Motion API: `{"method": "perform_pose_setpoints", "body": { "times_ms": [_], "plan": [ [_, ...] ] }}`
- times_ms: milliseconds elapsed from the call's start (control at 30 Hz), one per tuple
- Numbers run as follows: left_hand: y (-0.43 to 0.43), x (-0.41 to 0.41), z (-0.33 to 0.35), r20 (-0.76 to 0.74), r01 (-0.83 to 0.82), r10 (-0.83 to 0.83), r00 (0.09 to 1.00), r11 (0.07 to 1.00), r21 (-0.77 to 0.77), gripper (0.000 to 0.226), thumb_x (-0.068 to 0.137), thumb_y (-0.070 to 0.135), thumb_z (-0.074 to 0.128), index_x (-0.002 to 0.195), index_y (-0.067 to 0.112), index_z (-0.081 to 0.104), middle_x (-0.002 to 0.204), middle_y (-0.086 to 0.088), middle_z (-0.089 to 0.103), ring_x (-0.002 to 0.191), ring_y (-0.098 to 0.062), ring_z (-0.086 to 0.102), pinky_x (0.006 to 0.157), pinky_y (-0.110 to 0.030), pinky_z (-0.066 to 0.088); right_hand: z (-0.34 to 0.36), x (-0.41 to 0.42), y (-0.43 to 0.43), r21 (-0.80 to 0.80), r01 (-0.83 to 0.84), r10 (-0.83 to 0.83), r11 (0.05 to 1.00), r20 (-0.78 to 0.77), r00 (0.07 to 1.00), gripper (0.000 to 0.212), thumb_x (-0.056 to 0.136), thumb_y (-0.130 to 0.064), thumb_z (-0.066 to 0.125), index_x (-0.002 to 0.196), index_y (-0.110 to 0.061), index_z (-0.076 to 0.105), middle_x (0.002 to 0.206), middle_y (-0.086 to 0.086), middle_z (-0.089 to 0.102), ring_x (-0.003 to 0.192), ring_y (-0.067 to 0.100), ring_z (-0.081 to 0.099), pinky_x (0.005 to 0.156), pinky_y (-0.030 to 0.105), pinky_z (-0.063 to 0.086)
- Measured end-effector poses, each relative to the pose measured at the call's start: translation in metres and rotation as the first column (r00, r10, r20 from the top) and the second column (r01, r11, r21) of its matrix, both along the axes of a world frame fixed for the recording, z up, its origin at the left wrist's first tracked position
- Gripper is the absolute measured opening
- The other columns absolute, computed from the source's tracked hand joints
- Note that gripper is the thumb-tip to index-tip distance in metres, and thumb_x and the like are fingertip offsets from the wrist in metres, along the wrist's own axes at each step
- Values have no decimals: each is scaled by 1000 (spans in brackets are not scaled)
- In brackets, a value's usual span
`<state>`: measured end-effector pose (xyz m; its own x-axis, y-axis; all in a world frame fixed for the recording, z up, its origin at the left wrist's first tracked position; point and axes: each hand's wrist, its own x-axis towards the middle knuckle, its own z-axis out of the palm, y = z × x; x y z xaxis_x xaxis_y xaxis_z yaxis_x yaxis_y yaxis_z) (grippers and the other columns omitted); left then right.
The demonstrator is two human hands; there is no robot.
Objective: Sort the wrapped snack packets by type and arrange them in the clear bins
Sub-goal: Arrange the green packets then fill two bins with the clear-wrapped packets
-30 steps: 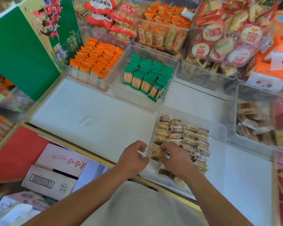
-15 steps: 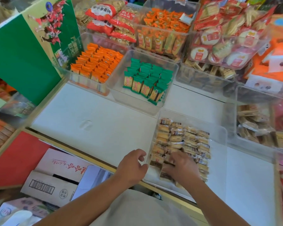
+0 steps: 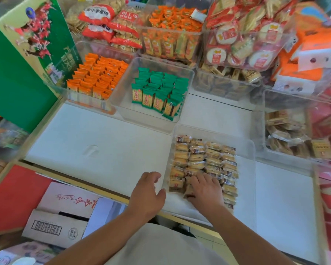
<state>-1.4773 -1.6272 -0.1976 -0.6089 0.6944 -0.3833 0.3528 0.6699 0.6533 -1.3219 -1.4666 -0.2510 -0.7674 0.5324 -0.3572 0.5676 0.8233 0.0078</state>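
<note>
Countertop (image 3: 103, 146), white and flat, is spreading below us, and we are leaning over its near edge. A green carton (image 3: 17, 79) printed with red figures is standing at its left end. Down by our left side a cardboard box (image 3: 65, 213) is showing red Chinese characters, upside down to us, and a barcode.

Clear bins are lining the far side. One is carrying neat rows of orange packets (image 3: 97, 77), and the next is carrying green packets (image 3: 159, 92) standing upright. Their print is too small for us to read.

Closest to us, the clear bin (image 3: 246, 169) we are filling is sitting at the counter's front edge. Tan snack packets (image 3: 204, 159) with dark brown labels are lying in rows across its left and middle parts.

Our right hand (image 3: 205, 190) is reaching inside this bin, palm down. Its fingers (image 3: 196, 178) are nearly straight, slightly spread, and pressing on the nearest tan packets.

Our left hand (image 3: 146, 196) is hanging just outside the bin's left wall. Its fingers are loosely curled, its thumb tip is nearly touching the wall, and it is holding nothing.
</note>
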Motion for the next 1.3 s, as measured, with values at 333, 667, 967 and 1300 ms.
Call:
{"method": "perform_pose_setpoints", "body": {
  "times_ms": [333,667,967,1300],
  "plan": [
    [46,36,1,280,460,-412,867,877,-136,33,106,26,48,137,26,59,135,4,62,120,-12,59,102,-28,49,73,71,48,-425,385,-437,819,-28,899,17,87,-38,73,81,-37,58,84,-18,64,78,5,62,74,29,56],
    [78,65,-27,230,499,-444,866,801,-330,30,94,41,64,120,27,68,120,4,70,110,-17,65,97,-37,55,45,74,30,-302,308,-300,902,76,951,35,83,-63,69,83,-30,56,91,-12,63,84,10,60,64,25,44],
    [98,85,-30,250,384,-310,917,854,-350,18,87,38,77,78,23,77,72,13,66,82,-13,67,71,-25,51,28,72,44,-280,363,-381,889,-13,924,29,93,-56,61,90,-27,58,91,-9,65,86,15,62,69,28,50],
    [56,38,19,194,400,-353,915,861,-316,26,92,20,64,67,25,55,86,2,63,78,-8,57,62,-22,45,35,60,43,-542,248,-366,803,-120,923,20,83,-43,78,90,-40,60,81,-20,59,73,-2,57,72,27,55]
  ]
}}
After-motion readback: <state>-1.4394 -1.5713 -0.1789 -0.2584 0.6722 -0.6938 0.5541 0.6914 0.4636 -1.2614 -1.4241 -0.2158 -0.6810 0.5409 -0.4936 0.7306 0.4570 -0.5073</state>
